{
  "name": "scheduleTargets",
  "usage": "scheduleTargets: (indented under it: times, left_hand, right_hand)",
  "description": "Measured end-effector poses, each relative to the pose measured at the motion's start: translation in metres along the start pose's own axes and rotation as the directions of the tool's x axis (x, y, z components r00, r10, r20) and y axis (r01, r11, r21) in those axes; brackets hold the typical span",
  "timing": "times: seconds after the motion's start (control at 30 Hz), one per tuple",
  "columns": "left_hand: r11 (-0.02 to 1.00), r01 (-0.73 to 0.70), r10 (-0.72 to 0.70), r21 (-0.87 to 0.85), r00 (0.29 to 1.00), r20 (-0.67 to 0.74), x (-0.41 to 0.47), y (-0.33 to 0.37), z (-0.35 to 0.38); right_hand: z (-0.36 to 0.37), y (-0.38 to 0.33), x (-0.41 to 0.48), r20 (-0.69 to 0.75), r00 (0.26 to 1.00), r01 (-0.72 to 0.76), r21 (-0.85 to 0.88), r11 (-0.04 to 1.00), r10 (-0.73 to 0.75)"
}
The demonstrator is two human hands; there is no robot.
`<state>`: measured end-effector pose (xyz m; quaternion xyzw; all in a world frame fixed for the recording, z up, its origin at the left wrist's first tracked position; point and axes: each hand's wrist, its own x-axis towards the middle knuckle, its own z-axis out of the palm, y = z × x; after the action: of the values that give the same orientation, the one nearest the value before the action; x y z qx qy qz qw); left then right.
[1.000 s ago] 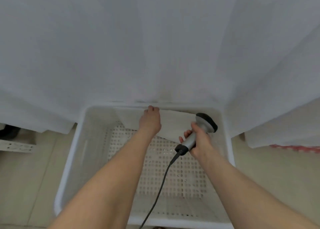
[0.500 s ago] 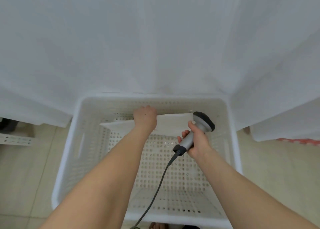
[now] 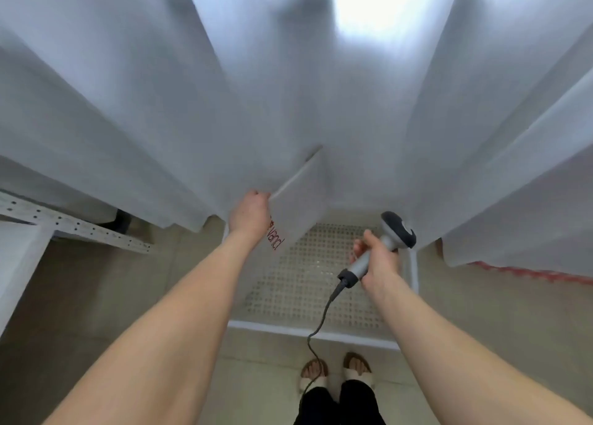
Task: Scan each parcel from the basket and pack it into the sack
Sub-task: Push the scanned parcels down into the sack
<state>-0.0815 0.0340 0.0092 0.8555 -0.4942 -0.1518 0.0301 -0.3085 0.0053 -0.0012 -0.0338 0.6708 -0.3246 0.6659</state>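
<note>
Head view: my left hand (image 3: 250, 214) grips flat white parcel (image 3: 301, 206) above white perforated plastic basket (image 3: 305, 328) on beige floor (image 3: 144, 280); right hand (image 3: 378, 261) grasps grey corded scanner (image 3: 396, 232); white draped fabric (image 3: 144, 103) beyond.

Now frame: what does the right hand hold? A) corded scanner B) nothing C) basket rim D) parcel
A: the right hand grips the scanner by its handle, cord trailing down, while the left hand holds the parcel.
</note>
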Motion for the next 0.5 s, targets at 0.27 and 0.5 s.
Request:
scheduleTargets:
  times: [0.27,0.5]
  left_hand:
    - [0.982,-0.086,0.071,-0.168,0.993,-0.097,-0.069,0.026,-0.138]
    - [0.836,-0.022,0.01,-0.549,1.0,-0.026,-0.155,0.05,-0.203]
  right_hand:
    - [0.057,-0.021,-0.147,0.364,0.931,0.058,-0.113,0.992,-0.013]
    - [0.06,-0.03,-0.247,0.573,0.816,0.125,-0.042,0.991,-0.079]
